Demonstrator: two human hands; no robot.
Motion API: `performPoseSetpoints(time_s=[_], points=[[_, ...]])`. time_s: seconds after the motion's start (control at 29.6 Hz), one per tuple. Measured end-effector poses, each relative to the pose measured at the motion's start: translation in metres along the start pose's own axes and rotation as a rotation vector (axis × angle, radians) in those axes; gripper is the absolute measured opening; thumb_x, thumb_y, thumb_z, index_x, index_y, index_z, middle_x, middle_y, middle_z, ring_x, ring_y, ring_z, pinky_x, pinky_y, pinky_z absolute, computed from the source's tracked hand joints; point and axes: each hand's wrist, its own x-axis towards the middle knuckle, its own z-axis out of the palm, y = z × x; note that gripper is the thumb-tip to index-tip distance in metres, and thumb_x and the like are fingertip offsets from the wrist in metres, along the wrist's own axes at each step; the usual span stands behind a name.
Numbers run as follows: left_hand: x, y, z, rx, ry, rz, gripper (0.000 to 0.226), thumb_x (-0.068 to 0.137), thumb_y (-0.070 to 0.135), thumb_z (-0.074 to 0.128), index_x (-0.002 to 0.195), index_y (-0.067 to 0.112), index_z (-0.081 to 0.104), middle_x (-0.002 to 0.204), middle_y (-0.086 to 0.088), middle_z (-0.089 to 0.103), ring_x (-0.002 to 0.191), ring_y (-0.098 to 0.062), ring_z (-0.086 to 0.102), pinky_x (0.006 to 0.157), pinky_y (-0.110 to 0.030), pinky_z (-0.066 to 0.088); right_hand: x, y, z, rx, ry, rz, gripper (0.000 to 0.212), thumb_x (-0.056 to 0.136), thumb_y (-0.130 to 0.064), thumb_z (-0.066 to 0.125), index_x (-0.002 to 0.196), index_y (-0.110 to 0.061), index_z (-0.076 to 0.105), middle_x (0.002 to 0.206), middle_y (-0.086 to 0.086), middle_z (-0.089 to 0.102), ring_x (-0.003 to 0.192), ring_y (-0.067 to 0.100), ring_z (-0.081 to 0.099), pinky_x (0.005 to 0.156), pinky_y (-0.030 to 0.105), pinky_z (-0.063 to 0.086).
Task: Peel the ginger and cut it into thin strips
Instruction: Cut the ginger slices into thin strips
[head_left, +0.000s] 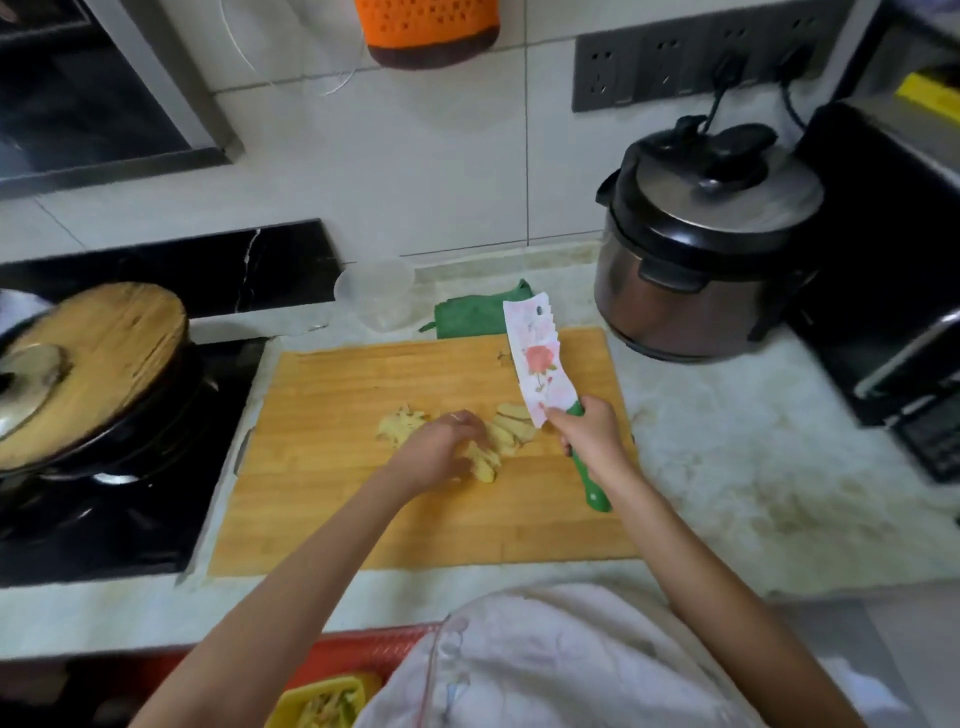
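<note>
Ginger slices lie mid cutting board, half gathered for stripping.
My right hand wraps the knife, blade lifted; my left hand presses curled fingers on the slices: I should stack them flat, knuckles guiding.

Head camera looks steeply down, close over the cutting board.

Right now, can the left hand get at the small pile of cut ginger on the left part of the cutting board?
Probably yes. The left hand rests on the cutting board right beside that ginger pile, and nothing lies between them. The knife is raised on the other side.
</note>
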Motion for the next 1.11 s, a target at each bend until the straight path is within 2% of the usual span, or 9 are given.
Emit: performPoseSetpoints(time_s=[0.1, 0.2, 0.27, 0.41, 0.54, 0.71, 0.81, 1.01, 1.11], points=[[0.005, 0.003, 0.017, 0.188, -0.063, 0.108, 0.033, 0.079, 0.004, 0.065, 0.11, 0.015, 0.07, 0.123, -0.005, 0.059, 0.114, -0.026, 0.056, 0.085, -0.037, 0.049, -0.004, -0.002, -0.001, 0.073, 0.05, -0.045, 0.01, 0.084, -0.016, 0.068, 0.078, -0.013, 0.059, 0.055, 0.001, 0.05, 0.045, 0.016, 0.042, 0.045, 0.028, 0.035], [0.002, -0.001, 0.017, 0.249, 0.037, 0.181, 0.028, 0.07, 0.005, 0.076, 0.094, 0.018, 0.072, 0.113, -0.006, 0.062, 0.104, -0.028, 0.06, 0.072, -0.038, 0.053, -0.006, -0.008, -0.003, 0.107, 0.088, -0.094, 0.014, 0.084, -0.014, 0.067, 0.074, -0.017, 0.057, 0.053, 0.0, 0.049, 0.044, 0.014, 0.041, 0.044, 0.028, 0.035], [-0.001, -0.009, 0.018, 0.2, 0.09, 0.203, 0.028, 0.062, 0.004, 0.08, 0.083, 0.019, 0.068, 0.103, -0.004, 0.064, 0.094, -0.027, 0.064, 0.067, -0.036, 0.054, -0.005, -0.01, -0.003, 0.136, 0.102, -0.104, 0.015, 0.085, -0.013, 0.066, 0.073, -0.018, 0.056, 0.053, 0.0, 0.049, 0.043, 0.013, 0.041, 0.044, 0.027, 0.035], [0.002, -0.005, 0.011, -0.097, 0.119, 0.015, 0.017, 0.08, 0.003, 0.071, 0.09, 0.015, 0.065, 0.088, 0.006, 0.065, 0.08, -0.018, 0.062, 0.07, -0.032, 0.05, -0.006, -0.009, -0.004, 0.146, 0.116, -0.105, 0.013, 0.085, -0.012, 0.064, 0.076, -0.018, 0.057, 0.054, -0.002, 0.05, 0.043, 0.012, 0.042, 0.043, 0.027, 0.036], [0.025, 0.007, -0.003, -0.098, 0.144, -0.024, 0.019, 0.091, 0.006, 0.062, 0.108, 0.009, 0.069, 0.099, 0.004, 0.063, 0.086, -0.011, 0.056, 0.073, -0.024, 0.042, -0.006, -0.002, -0.011, 0.152, 0.126, -0.099, 0.008, 0.084, -0.013, 0.065, 0.085, -0.006, 0.061, 0.058, 0.003, 0.051, 0.044, 0.013, 0.041, 0.043, 0.027, 0.035], [0.055, 0.016, -0.004, -0.161, 0.121, -0.054, 0.023, 0.093, -0.001, 0.055, 0.109, 0.006, 0.07, 0.109, -0.009, 0.066, 0.099, -0.023, 0.06, 0.083, -0.032, 0.046, -0.003, -0.002, -0.015, 0.189, 0.17, -0.073, 0.011, 0.084, -0.012, 0.064, 0.089, -0.003, 0.061, 0.057, 0.003, 0.05, 0.044, 0.015, 0.041, 0.044, 0.028, 0.036], [0.072, 0.02, 0.004, -0.155, 0.065, -0.071, 0.026, 0.093, -0.004, 0.052, 0.109, 0.005, 0.07, 0.116, -0.012, 0.064, 0.106, -0.026, 0.059, 0.087, -0.026, 0.044, -0.001, -0.002, -0.021, 0.213, 0.19, -0.068, 0.013, 0.084, -0.01, 0.061, 0.093, -0.002, 0.06, 0.057, 0.002, 0.049, 0.042, 0.014, 0.039, 0.045, 0.028, 0.035], [0.086, 0.014, 0.007, -0.072, -0.09, -0.003, 0.026, 0.076, -0.006, 0.074, 0.101, 0.002, 0.072, 0.114, -0.015, 0.063, 0.108, -0.028, 0.059, 0.084, -0.014, 0.036, -0.001, -0.003, -0.03, 0.229, 0.2, -0.068, 0.008, 0.086, -0.003, 0.058, 0.093, 0.001, 0.058, 0.06, -0.001, 0.049, 0.04, 0.009, 0.036, 0.041, 0.025, 0.031], [0.09, 0.012, 0.006, 0.009, -0.167, 0.012, 0.032, 0.075, -0.007, 0.073, 0.105, 0.003, 0.069, 0.119, -0.01, 0.062, 0.111, -0.025, 0.057, 0.089, -0.02, 0.041, 0.002, 0.0, -0.03, 0.221, 0.2, -0.052, 0.011, 0.085, -0.003, 0.058, 0.096, 0.001, 0.059, 0.062, 0.0, 0.051, 0.042, 0.014, 0.038, 0.042, 0.027, 0.032]])
